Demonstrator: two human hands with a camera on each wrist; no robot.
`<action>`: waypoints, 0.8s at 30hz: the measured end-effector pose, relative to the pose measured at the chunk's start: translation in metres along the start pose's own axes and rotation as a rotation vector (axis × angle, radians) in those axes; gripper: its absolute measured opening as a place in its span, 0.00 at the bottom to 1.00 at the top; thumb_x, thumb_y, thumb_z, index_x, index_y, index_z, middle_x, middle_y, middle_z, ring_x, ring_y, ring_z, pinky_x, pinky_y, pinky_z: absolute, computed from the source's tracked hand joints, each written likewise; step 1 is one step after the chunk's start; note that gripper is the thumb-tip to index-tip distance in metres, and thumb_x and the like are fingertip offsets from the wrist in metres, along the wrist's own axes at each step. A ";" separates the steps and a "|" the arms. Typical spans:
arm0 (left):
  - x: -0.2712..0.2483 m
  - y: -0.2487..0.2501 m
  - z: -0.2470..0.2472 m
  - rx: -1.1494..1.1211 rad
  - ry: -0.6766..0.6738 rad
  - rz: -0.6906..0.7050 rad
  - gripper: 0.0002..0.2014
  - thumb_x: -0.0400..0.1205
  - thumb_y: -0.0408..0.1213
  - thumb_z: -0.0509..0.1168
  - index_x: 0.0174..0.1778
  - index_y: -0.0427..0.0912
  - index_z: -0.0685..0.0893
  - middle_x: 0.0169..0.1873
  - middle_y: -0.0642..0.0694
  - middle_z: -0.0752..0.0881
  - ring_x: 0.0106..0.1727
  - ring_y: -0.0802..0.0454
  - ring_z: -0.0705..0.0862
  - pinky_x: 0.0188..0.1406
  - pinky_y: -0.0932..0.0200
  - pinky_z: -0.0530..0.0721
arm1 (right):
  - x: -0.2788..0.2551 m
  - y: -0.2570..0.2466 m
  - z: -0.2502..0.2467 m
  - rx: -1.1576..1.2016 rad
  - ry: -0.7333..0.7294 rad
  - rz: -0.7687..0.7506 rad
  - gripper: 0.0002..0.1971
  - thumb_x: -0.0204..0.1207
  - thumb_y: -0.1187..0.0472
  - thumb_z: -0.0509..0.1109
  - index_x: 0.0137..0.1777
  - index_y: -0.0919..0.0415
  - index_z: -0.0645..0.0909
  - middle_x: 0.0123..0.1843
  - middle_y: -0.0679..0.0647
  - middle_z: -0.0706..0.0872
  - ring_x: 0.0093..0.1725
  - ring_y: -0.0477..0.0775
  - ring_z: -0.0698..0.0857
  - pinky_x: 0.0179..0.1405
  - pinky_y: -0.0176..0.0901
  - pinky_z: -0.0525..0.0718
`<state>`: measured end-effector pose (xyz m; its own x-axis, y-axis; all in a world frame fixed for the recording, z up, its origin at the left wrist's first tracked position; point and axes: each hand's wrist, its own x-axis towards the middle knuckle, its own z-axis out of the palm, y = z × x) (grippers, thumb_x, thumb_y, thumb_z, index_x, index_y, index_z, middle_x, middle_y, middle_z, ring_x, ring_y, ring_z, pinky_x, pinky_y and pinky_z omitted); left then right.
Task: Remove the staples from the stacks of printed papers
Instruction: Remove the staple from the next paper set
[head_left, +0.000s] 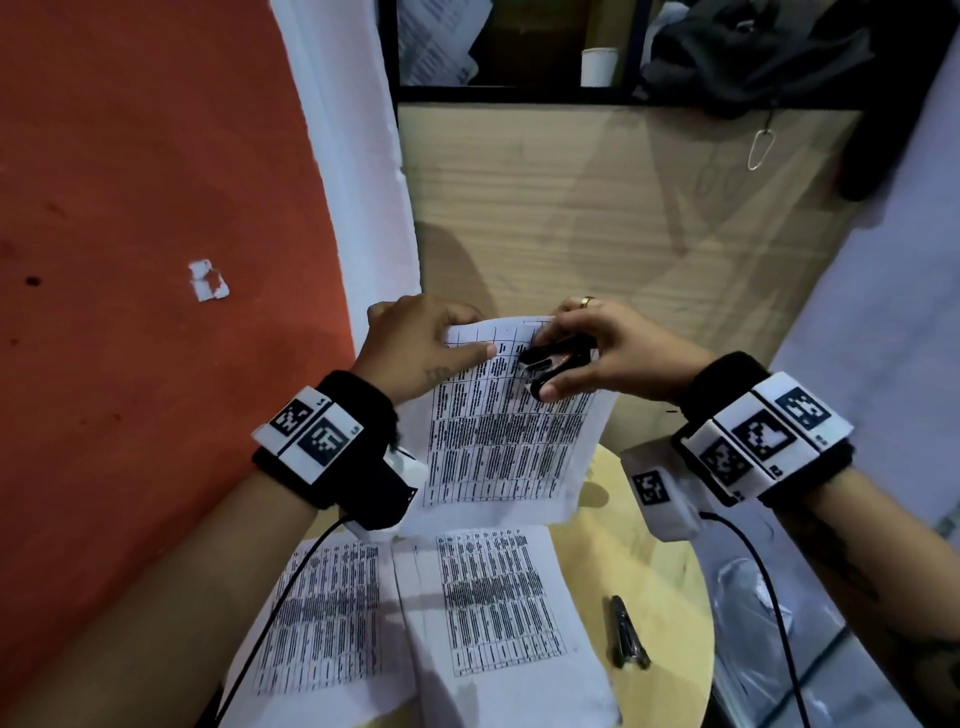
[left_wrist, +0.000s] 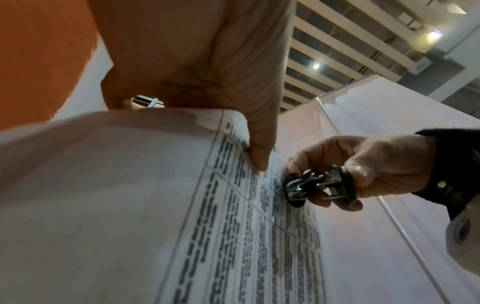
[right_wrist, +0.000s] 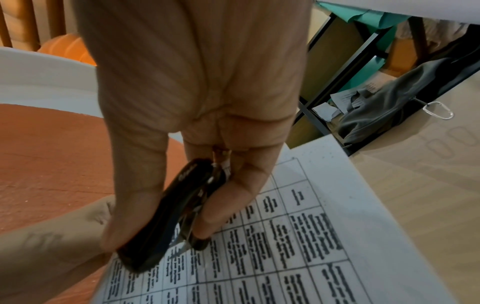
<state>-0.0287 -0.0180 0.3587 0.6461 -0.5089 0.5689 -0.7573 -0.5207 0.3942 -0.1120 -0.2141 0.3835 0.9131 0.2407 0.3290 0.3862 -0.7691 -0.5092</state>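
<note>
One stapled stack of printed papers (head_left: 498, 421), held up off the round table (head_left: 660, 582) by you, top edge raised toward the wooden cabinet (head_left: 623, 208). Item 1: top sheet w/ printed grid, curls over at the upper left corner.

Your left hand (head_left: 421, 348) pinches that upper left corner: thumb (left_wrist: 259, 148) laid flat on the printed face, pointing toward the other hand; remaining fingers curled behind the sheet, mostly hidden.

Item 2: black staple remover (head_left: 556, 358), in your right hand (head_left: 618, 353), pinched btwn thumb on one grip and fingers on the other. Its metal claws touch the top sheet just beside the left thumb tip, near the top edge. Staple itself too small to make out. Gold ring (head_left: 587, 301) on one right finger.

Item 3: two more printed stacks (head_left: 415, 613) lying flat on the table, side by side & overlapping, directly below the held stack.

Item 4: dark folded tool (head_left: 628, 634), prob. metal, lying on bare tabletop right of the flat stacks, apart from them.

Misc: orange wall (head_left: 130, 208) at left w/ a torn white scrap (head_left: 208, 280) stuck on it; white cup (head_left: 598, 65) and dark cloth (head_left: 753, 52) on the shelf behind; marker bands on both wrists, cables trailing.
</note>
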 end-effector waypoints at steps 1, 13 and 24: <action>0.000 0.000 -0.001 0.004 0.004 0.008 0.12 0.68 0.61 0.64 0.35 0.59 0.86 0.21 0.61 0.78 0.38 0.54 0.80 0.48 0.52 0.69 | -0.001 0.000 -0.001 -0.003 0.000 -0.005 0.19 0.59 0.64 0.83 0.52 0.64 0.86 0.46 0.47 0.79 0.51 0.51 0.82 0.58 0.45 0.81; -0.001 0.002 0.006 -0.230 0.035 -0.008 0.09 0.65 0.65 0.65 0.28 0.66 0.82 0.27 0.65 0.82 0.32 0.63 0.78 0.48 0.44 0.77 | -0.008 0.005 0.001 0.014 0.149 -0.045 0.24 0.57 0.59 0.84 0.53 0.64 0.85 0.56 0.57 0.77 0.59 0.55 0.80 0.65 0.43 0.77; -0.003 0.013 -0.003 -0.476 -0.115 -0.119 0.22 0.64 0.48 0.75 0.36 0.29 0.86 0.30 0.39 0.78 0.33 0.52 0.75 0.35 0.58 0.68 | -0.014 -0.009 0.036 -0.389 0.557 -0.305 0.21 0.62 0.58 0.71 0.56 0.61 0.83 0.55 0.56 0.84 0.50 0.60 0.84 0.38 0.53 0.86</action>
<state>-0.0408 -0.0206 0.3641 0.7165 -0.5510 0.4277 -0.6203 -0.2229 0.7520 -0.1237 -0.1897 0.3549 0.5315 0.2208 0.8178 0.4438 -0.8949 -0.0468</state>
